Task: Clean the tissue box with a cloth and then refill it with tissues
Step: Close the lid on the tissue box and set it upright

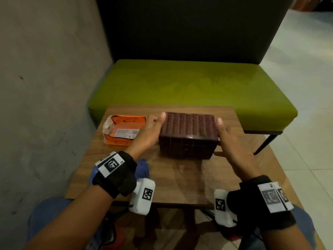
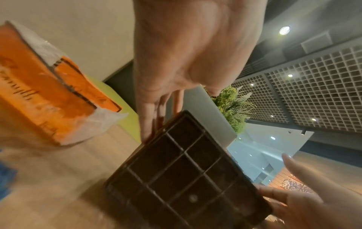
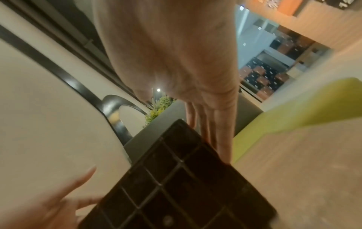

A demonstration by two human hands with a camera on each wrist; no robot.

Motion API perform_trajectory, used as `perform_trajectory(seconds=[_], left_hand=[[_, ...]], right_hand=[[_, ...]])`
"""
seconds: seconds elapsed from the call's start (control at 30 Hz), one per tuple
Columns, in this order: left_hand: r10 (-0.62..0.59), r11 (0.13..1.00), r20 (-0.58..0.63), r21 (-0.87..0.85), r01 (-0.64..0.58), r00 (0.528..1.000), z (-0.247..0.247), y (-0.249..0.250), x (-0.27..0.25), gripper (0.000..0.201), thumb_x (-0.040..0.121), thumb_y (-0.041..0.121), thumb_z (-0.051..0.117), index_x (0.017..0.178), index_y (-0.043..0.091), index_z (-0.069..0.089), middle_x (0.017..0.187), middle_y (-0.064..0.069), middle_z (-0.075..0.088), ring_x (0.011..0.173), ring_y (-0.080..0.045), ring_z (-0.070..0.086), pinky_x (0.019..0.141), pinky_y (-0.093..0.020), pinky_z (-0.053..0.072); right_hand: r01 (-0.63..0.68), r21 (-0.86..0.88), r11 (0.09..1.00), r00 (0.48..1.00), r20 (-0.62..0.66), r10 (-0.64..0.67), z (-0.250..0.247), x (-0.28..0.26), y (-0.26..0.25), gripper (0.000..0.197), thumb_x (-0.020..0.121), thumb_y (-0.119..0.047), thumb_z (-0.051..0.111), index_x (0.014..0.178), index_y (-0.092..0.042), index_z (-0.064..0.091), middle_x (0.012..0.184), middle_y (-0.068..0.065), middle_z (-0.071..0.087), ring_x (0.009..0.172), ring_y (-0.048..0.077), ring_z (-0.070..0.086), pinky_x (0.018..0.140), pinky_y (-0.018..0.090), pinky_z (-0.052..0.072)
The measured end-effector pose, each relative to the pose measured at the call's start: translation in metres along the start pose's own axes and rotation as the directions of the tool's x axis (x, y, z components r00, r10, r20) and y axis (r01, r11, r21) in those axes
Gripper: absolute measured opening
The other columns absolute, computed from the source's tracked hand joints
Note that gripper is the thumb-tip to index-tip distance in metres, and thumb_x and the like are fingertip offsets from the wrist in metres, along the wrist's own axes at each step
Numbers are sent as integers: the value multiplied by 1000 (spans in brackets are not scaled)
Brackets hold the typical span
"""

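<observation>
Tissue box (image 1: 187,136), mid-surface: left hand (image 1: 146,134) and right hand (image 1: 228,137) press opposite ends, fingers (image 3: 223,139) straight.

So the tissue box (image 1: 187,136) sits on the small table (image 1: 180,181), a bit past the middle toward the far edge. Left hand (image 1: 147,134) is flat against its left end and right hand (image 1: 228,136) against its right end, thumbs up over the top edges, so the box is between the two palms. The pack of tissues (image 1: 122,130) lies on the table just left of the box, right behind the left hand. The cloth (image 1: 142,170) is on the near-left part of the table, mostly hidden under the left wrist. Behind the table there's a bench (image 1: 189,87), with a wall (image 1: 45,87) running along the left side.
</observation>
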State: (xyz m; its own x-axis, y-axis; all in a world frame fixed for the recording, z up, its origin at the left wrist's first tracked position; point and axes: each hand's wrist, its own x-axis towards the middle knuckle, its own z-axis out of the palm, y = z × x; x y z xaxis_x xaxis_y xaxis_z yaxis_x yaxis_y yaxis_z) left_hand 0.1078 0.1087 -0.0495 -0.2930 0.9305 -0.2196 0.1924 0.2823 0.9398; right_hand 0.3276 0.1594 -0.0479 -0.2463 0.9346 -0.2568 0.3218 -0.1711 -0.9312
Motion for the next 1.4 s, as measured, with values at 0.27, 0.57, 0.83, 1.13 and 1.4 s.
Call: perform_trajectory(seconds=[0.27, 0.57, 0.83, 1.13, 1.4], left_hand=[[319, 944, -48, 103, -313, 946, 9, -57, -27, 84, 74, 3, 75, 137, 35, 30, 131, 3, 39, 112, -6, 49, 90, -13, 43], [316, 909, 150, 237, -344, 937, 10, -86, -52, 61, 81, 13, 70, 129, 40, 42, 124, 8, 39, 115, -3, 46, 89, -22, 52], [546, 709, 23, 520, -477, 837, 8, -18, -16, 10, 85, 27, 65, 90, 19, 68, 109, 0, 45, 111, -14, 42, 96, -30, 34], [331, 273, 324, 866, -419, 886, 48, 1, 4, 18, 80, 33, 67, 98, 31, 69, 142, 4, 33, 132, -20, 23, 99, -44, 27], [323, 395, 351, 794, -462, 879, 53, 2, 13, 7, 83, 26, 62, 88, 22, 64, 126, 3, 46, 121, -17, 37, 92, -38, 33]], right_hand=[[254, -230, 940, 953, -106, -283, 19, -9, 59, 101, 76, -1, 78, 149, -35, 17, 117, 5, 41, 104, 15, 53, 91, 14, 42], [316, -290, 903, 937, -55, -345, 27, -40, 92, 76, 81, -6, 73, 136, -39, 33, 122, -4, 32, 113, 5, 39, 103, 30, 43], [401, -598, 694, 879, 40, -474, 38, -13, 42, 105, 73, -77, 54, 153, -19, 18, 160, 1, 21, 149, 19, 13, 119, 50, 18], [281, -628, 726, 954, 102, -281, 51, -2, 42, 119, 71, -69, 66, 155, -16, 1, 164, -3, 8, 150, 13, 6, 120, 48, 14], [296, -615, 731, 948, 93, -305, 50, -2, 41, 117, 71, -66, 69, 155, -16, 6, 164, -5, 9, 150, 11, 8, 119, 47, 21]])
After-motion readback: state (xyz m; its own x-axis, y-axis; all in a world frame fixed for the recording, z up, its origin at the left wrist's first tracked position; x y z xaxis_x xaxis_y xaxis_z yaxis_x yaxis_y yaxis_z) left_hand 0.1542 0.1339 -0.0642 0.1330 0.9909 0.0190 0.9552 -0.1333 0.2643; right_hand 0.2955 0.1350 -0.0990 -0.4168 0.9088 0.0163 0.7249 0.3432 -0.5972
